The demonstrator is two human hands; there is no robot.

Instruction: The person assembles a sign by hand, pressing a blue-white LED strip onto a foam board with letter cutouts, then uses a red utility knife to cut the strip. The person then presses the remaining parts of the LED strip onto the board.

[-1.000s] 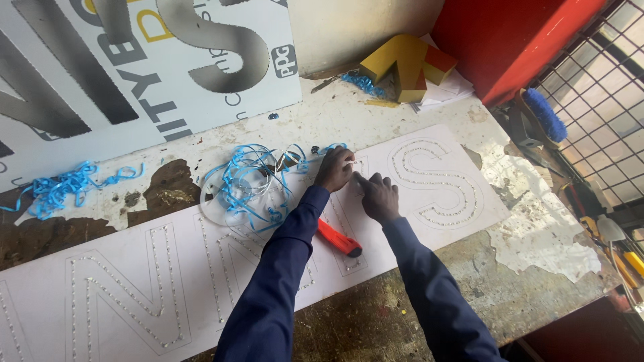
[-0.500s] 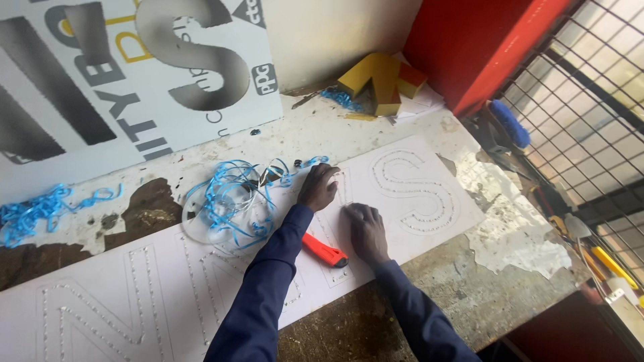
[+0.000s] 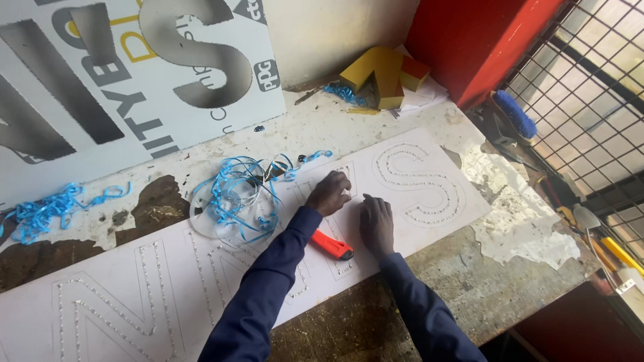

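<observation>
A long white board [image 3: 416, 228] with dotted letter outlines lies across the worn table. My left hand [image 3: 330, 192] rests curled on the board over one dotted letter, fingers bent, with nothing clearly visible in its grip. Flat on the board just to its right is my right hand [image 3: 377, 224], palm down and fingers spread. A red utility knife [image 3: 331, 245] lies on the board between my two forearms, touched by neither hand. A tangle of blue and clear plastic strips [image 3: 235, 194] sits just left of my left hand.
A printed sign panel [image 3: 134, 74] leans at the back left. Yellow block letters [image 3: 382, 74] lie at the back, beside a red cabinet [image 3: 483, 40]. A wire mesh [image 3: 590, 87] and a blue brush [image 3: 515, 114] are at the right. More blue strips [image 3: 47, 211] lie far left.
My right hand has moved from beside the left hand down and to the right, and now lies flat on the board. The left hand stays on the letter. The camera view shifted.
</observation>
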